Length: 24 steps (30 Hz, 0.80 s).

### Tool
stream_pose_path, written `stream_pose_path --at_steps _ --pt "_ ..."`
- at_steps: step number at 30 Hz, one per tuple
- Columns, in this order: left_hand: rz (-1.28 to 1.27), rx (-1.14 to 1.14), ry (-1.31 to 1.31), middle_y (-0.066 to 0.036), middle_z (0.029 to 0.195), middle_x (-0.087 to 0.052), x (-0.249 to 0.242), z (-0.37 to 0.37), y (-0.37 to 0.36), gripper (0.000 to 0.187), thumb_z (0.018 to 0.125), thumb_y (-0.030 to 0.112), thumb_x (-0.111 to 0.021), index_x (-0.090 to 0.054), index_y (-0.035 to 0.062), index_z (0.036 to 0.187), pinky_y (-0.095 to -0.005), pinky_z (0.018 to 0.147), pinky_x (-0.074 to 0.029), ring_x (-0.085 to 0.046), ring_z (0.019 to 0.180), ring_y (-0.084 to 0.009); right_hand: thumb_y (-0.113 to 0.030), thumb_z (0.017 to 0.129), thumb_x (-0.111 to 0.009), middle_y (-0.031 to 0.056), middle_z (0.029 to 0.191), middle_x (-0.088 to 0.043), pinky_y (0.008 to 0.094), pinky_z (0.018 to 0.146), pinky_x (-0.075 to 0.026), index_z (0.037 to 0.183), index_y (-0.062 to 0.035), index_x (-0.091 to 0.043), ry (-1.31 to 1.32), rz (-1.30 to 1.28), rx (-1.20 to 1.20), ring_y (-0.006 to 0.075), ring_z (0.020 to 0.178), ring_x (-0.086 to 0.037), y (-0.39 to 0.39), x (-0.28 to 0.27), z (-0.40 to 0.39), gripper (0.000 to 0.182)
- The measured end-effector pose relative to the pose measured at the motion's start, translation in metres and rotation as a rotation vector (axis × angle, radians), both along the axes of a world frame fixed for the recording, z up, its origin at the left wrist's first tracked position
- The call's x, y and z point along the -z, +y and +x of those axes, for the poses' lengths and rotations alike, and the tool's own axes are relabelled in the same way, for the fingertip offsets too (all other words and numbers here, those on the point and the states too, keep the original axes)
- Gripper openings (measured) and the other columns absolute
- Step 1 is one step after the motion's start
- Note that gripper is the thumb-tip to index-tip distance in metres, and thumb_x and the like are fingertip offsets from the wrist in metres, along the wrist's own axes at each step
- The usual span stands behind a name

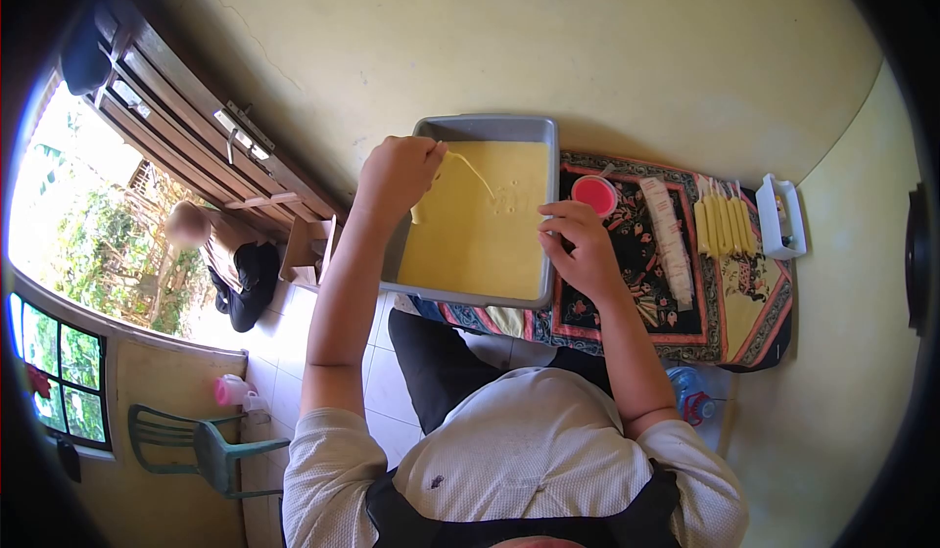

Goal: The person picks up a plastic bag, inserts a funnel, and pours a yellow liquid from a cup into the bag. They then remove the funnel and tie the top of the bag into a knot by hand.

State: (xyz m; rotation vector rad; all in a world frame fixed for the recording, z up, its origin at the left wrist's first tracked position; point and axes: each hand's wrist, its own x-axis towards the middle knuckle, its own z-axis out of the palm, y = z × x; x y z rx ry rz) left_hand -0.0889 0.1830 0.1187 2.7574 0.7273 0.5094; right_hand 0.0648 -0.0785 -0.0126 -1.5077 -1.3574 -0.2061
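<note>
A grey rectangular tub (554,156) holds smooth yellow liquid (480,244) with a few bubbles near the middle. Above its left side, the fingers of my left hand (401,174) are closed. A thin yellow strand (472,164) curves from them toward the bubbles. Below that hand a pale yellow piece (421,209) partly shows; I cannot make out what the fingers hold. At the right rim, my right hand (584,246) has its fingers curled over the edge of the tub.
Right of the tub, a patterned cloth (627,284) bears a pink-red cup (593,193), a long plastic strip (668,244), several filled yellow tubes (725,223) and a white basket (781,217). A person (235,259) sits by the doorway. A green chair (211,450) stands at lower left.
</note>
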Motion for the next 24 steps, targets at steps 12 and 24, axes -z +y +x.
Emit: stream_pose_path --at_steps 12,24 --pt "0.043 -0.053 -0.005 -0.019 0.078 -0.073 0.003 -0.009 -0.001 0.039 0.106 0.035 -0.062 -0.078 0.0028 0.092 -0.0492 0.076 -0.058 -0.072 0.077 -0.0421 -0.006 0.089 -0.082 0.011 0.124 -0.076 0.0462 0.106 -0.054 0.102 -0.0044 -0.077 -0.075 0.0 -0.142 0.034 0.123 -0.067 0.038 -0.039 -0.019 0.014" --pt "0.102 -0.049 0.043 -0.022 0.085 -0.074 0.012 -0.012 0.001 0.037 0.105 0.034 -0.063 -0.079 0.0032 0.093 -0.0518 0.08 -0.058 -0.073 0.084 -0.0449 -0.008 0.088 -0.082 0.0124 0.117 -0.077 0.0459 0.101 -0.057 0.099 -0.0032 -0.078 -0.089 0.031 -0.131 0.0349 0.117 -0.068 0.046 -0.046 -0.031 0.013"
